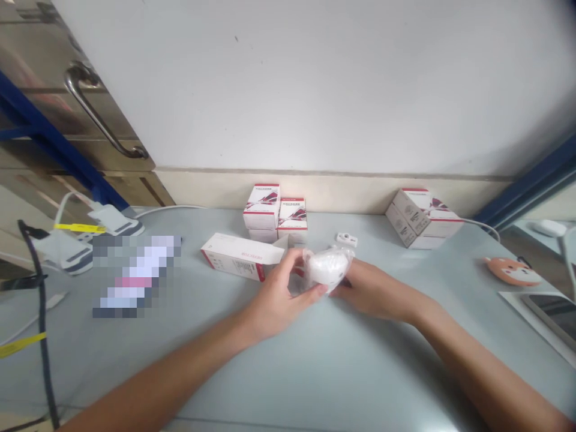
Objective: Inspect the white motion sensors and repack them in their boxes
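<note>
A rounded white device (327,268) in a clear plastic bag is held up between my two hands over the table. My left hand (279,294) grips it from the left, with the thumb along the lower front edge and the fingers curled at the back. From the right, my right hand (366,288) closes on its lower right side, its fingertips partly hidden behind the device. An open white and red carton (238,255) lies on its side just beyond my left hand, its end flap sticking out. Behind the device lies a small white part with holes (346,240).
Stacked small cartons (262,207) stand against the wall, with more cartons (418,219) farther right. Power strips (114,219) and a black cable (42,324) are at left, near a pixelated phone-like object (137,276). An orange animal-face item (513,271) and a dark phone (553,312) sit right.
</note>
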Available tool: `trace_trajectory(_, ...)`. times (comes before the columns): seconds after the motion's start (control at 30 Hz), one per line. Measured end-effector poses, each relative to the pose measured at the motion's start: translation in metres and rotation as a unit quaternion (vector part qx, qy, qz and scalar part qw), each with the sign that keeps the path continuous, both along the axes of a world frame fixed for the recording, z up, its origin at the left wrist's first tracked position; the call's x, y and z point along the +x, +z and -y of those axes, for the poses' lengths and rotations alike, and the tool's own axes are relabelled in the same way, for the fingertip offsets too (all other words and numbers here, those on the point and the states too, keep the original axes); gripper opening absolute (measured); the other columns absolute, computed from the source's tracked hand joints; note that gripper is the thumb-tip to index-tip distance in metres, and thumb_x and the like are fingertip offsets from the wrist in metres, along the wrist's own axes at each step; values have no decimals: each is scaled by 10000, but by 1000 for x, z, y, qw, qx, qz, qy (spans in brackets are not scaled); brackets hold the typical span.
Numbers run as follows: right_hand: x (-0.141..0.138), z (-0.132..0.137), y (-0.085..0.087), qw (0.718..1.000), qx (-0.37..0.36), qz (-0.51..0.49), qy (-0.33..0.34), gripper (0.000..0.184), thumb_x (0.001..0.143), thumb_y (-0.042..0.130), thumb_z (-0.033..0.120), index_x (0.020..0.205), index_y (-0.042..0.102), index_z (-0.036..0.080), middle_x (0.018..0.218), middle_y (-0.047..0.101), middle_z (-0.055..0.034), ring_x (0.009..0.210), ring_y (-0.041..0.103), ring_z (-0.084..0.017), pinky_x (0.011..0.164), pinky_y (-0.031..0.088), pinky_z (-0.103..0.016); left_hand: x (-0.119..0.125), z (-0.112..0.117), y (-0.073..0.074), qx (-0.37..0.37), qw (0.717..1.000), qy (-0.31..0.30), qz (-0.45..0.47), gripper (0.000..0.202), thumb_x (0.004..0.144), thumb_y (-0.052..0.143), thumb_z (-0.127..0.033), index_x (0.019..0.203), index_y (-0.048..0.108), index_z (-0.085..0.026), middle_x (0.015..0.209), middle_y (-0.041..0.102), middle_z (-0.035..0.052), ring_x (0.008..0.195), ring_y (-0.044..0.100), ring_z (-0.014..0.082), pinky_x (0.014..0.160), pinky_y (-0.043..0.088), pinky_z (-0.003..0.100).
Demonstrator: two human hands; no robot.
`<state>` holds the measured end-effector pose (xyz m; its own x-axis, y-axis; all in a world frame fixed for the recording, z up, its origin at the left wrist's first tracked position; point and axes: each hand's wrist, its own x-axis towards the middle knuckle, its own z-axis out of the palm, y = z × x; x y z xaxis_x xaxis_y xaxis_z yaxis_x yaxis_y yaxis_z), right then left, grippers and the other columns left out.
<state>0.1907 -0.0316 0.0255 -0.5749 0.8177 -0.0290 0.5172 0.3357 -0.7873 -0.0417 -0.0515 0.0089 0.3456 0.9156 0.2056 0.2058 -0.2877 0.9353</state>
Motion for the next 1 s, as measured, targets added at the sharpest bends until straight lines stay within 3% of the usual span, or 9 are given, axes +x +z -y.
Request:
trace_trajectory(0.13, 7, -1, 3, 999, 29, -13, 36, 445, 931, 681, 254, 1370, 688, 327, 1486, 648, -63, 1278, 642, -337, 1079, 527, -521, -1, -3, 1, -37, 998, -9, -44, 405, 916, 766, -506, 1190, 615, -248, 1205, 723, 73, 1139, 681, 280, 980, 527, 396)
trace_trajectory(0.27, 14, -3, 3, 996, 41, -34, 66, 602, 870, 800, 351, 1452, 651, 331, 1493, 640, -74, 1289, 645, -337, 1101, 532, -509, 1, -3, 3, -57, 995, -1, -81, 525, 874, 797, -513, 1303, 632, -258, 1274, 735, 82, 1141, 696, 302, 952, 562, 418)
trace_trajectory(0.43, 7, -3, 4, 998, 9, -35, 53, 398, 910, 756, 385, 1299, 717, 312, 1365, 722, -54, 1183, 694, -315, 995, 578, -468, 3, -2, 2, -14, 994, 8, -107, 500, 832, 829, -482, 1238, 677, -232, 1289, 740, 106, 1178, 689, 329, 982, 569, 453)
trace_trajectory(0.53, 8, -6, 9, 995, -26, -55, 80, 406, 900, 766, 370, 1291, 709, 282, 1320, 743, -50, 1152, 700, -298, 981, 569, -446, 4, -2, 1, -32, 994, -1, -100, 539, 806, 855, -498, 1237, 686, -223, 1273, 757, 116, 1154, 705, 345, 959, 578, 466)
trace_trajectory(0.63, 16, -9, 17, 991, -60, -78, 90, 411, 895, 782, 423, 1256, 726, 234, 1240, 763, -59, 1099, 704, -278, 961, 560, -419, 10, -1, 8, -51, 998, -5, -22, 605, 807, 869, -460, 1309, 655, -201, 1322, 744, 129, 1193, 703, 339, 1016, 560, 467)
trace_trajectory(0.73, 22, -10, 26, 990, -68, -116, 35, 426, 923, 738, 564, 1167, 745, 215, 1172, 764, -63, 1045, 692, -258, 920, 543, -392, 20, 3, 28, -75, 990, 5, 116, 574, 843, 856, -408, 1314, 644, -158, 1378, 720, 156, 1280, 672, 333, 1077, 528, 442)
trace_trajectory(0.87, 14, -4, 30, 976, 1, -204, -79, 468, 992, 587, 669, 1062, 720, 226, 985, 730, -38, 918, 644, -207, 858, 496, -348, 35, 0, 55, -103, 960, 9, 261, 436, 937, 769, -394, 1292, 679, -159, 1400, 715, 128, 1364, 619, 310, 1154, 455, 420)
trace_trajectory(1.0, -2, -5, 23, 941, 27, -307, -137, 396, 997, 621, 606, 913, 650, 220, 771, 647, -4, 759, 585, -168, 797, 475, -332, 40, -11, 57, -188, 913, 7, 361, 311, 942, 753, -366, 1188, 721, -179, 1434, 689, 95, 1384, 586, 271, 1125, 454, 371)
